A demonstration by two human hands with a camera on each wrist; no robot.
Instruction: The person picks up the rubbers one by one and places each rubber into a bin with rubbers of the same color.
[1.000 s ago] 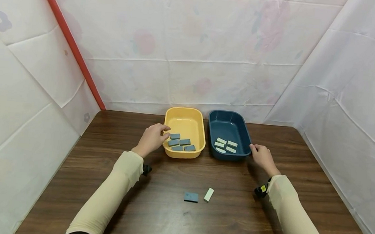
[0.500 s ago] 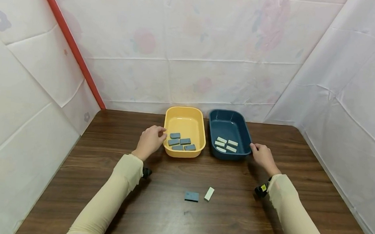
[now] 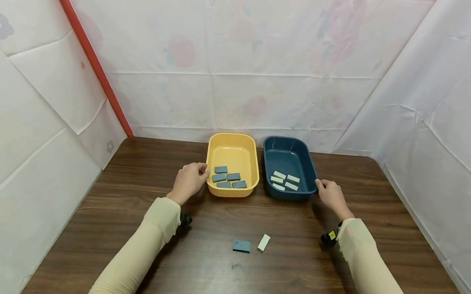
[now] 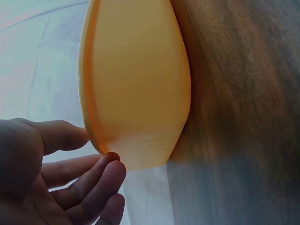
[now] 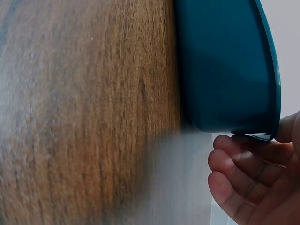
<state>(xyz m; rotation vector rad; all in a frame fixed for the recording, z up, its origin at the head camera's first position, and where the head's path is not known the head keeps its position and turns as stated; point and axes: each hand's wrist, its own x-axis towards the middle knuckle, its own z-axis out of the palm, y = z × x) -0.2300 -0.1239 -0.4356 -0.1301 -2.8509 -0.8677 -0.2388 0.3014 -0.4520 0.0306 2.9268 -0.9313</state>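
My left hand (image 3: 188,182) pinches the left rim of a yellow plastic tray (image 3: 233,156). In the left wrist view, the thumb (image 4: 65,136) is on one side of that rim and the fingers are on the other. Several flat grey-blue blocks lie at the tray's near end. My right hand (image 3: 331,197) holds the right rim of a dark blue tray (image 3: 285,158), near its front corner. Several pale cream blocks lie at that tray's near end. In the right wrist view, the fingers (image 5: 222,159) curl under the blue rim (image 5: 276,89).
On the brown wooden table (image 3: 283,287), a grey-blue block (image 3: 241,246) and a pale cream block (image 3: 263,243) lie in front of the trays. White patterned sheets (image 3: 163,60) hang behind and at both sides. A narrow gap separates the trays.
My left hand has shifted slightly back and down, its fingers going from spread over the yellow rim to pinching it. My right hand keeps its hold on the blue rim.
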